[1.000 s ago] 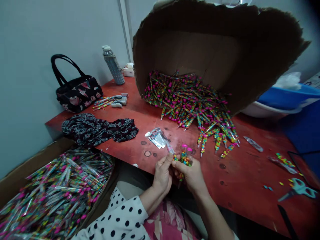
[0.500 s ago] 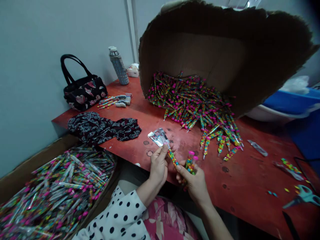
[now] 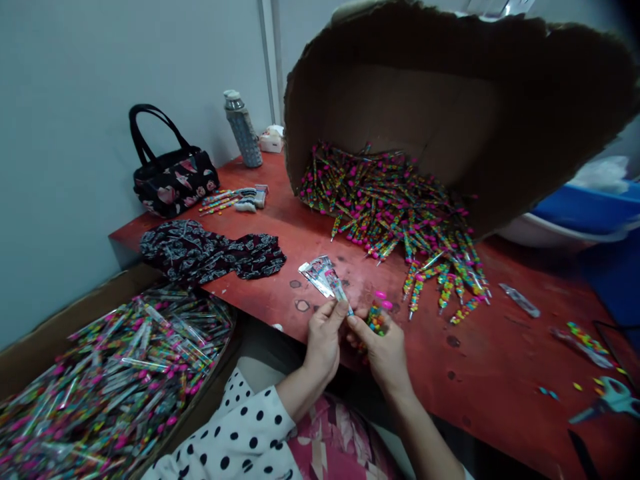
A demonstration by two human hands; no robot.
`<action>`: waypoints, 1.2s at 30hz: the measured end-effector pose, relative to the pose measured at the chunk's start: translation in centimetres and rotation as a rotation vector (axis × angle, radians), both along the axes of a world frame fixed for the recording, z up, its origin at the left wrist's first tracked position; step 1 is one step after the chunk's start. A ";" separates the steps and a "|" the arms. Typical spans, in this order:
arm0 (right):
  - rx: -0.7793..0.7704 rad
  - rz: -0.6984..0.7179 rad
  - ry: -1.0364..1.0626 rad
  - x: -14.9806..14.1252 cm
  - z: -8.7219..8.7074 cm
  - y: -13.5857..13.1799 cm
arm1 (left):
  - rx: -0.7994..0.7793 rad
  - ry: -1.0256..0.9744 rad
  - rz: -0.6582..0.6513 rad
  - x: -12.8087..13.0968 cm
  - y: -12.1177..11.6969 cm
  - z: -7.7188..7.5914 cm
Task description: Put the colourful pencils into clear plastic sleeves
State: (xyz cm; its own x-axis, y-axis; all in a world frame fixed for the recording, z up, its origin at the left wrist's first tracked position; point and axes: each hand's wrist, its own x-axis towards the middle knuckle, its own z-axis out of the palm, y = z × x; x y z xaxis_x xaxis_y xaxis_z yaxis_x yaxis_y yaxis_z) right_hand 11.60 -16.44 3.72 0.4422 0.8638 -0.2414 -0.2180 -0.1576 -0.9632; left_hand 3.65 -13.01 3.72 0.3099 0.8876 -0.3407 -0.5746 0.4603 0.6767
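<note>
Our left hand (image 3: 323, 340) is closed in a pinch, thumb against fingers, on a slim printed packet (image 3: 338, 287) that slants up and away from us above the near edge of the red table (image 3: 400, 360). Our right hand (image 3: 383, 350) is curled around a small bunch of candy tubes (image 3: 376, 320), their pink caps upward; its thumb tip lies at the lower end of the packet, though we cannot tell whether it grips that end. The two hands are close together, the left sleeve white with black dots.

Just beyond the hands, we note flat silvery wrappers (image 3: 315, 275) fanned out on the table; the packet overlaps them in our view, and contact cannot be determined. Behind them, a large cardboard box (image 3: 430, 100) opens toward us, with a heap of similar tubes (image 3: 375, 193) spilling from its mouth onto the table. To the left lie a dark patterned cloth (image 3: 185, 253) and, farther back, a floral handbag (image 3: 175, 183) and an upright bottle (image 3: 243, 133). Below the table's left part, a second box (image 3: 95, 297) holds many tubes in clear wrapping (image 3: 135, 373). At right we find scissors (image 3: 607, 399) near loose candies (image 3: 549, 393).
</note>
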 end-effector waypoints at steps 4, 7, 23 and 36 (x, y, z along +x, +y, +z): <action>-0.010 0.045 0.117 -0.2 -0.3 0.2 | 0.003 0.059 0.004 -0.1 0.1 -0.2; 0.027 0.064 0.247 -0.2 -0.7 0.5 | -0.008 0.060 0.015 -0.3 0.0 -0.5; 0.027 0.214 0.275 -2.4 0.0 1.8 | 0.040 0.072 0.535 -11.9 0.3 0.8; 0.086 0.049 -0.457 1.5 -2.8 1.6 | 1.058 1.563 -0.074 -4.0 8.7 -0.5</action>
State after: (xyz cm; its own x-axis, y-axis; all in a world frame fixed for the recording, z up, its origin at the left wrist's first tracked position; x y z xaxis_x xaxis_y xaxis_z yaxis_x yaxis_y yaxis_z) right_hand 13.06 -14.88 0.88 0.4447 0.8947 0.0418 0.2371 -0.0726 -0.9688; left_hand -0.39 -4.29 3.26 0.3454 0.8933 0.2877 0.7529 -0.4468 0.4832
